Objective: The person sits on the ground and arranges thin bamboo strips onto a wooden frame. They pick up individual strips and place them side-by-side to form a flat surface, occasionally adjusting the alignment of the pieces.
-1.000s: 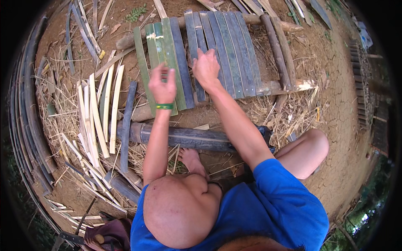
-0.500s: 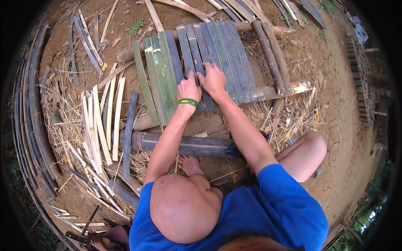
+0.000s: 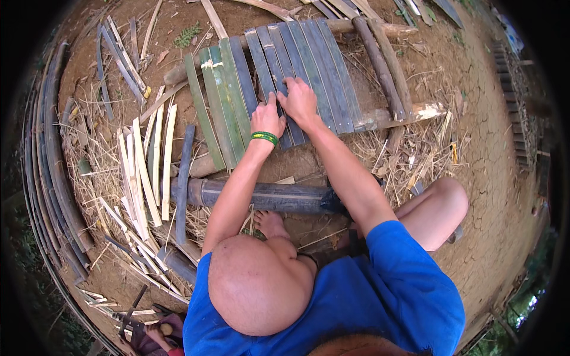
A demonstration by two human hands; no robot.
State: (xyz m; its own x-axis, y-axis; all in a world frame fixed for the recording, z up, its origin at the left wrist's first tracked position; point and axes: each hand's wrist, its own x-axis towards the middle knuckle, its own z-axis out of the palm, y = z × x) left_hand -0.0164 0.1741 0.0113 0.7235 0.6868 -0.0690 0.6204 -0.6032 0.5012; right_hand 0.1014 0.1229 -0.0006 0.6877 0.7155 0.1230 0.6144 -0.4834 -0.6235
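Observation:
A row of split bamboo slats, green on the left and grey-blue on the right (image 3: 323, 71), lies side by side across two horizontal poles. My left hand (image 3: 267, 121), with a green wristband (image 3: 264, 138), rests on the near half of the middle slats, index finger stretched forward and the other fingers partly bent. My right hand (image 3: 298, 102) lies just beside it, fingers spread on the slats. The two hands' fingertips almost meet. Neither hand visibly holds anything. Nail heads or small holes show along the right slats' near ends. Wider gaps separate some middle slats.
A thick dark bamboo tube (image 3: 261, 196) lies between my foot and the slats. Pale split strips (image 3: 142, 172) and straw litter the ground at left. Two short poles (image 3: 380, 71) cross the frame's right end. At lower left, another person's hand (image 3: 155, 333) is near a dark blade.
The view has shifted slightly, so the slats sit higher in it. My hands stay on the middle slats with little movement. The other person's hand and dark blade at lower left have moved.

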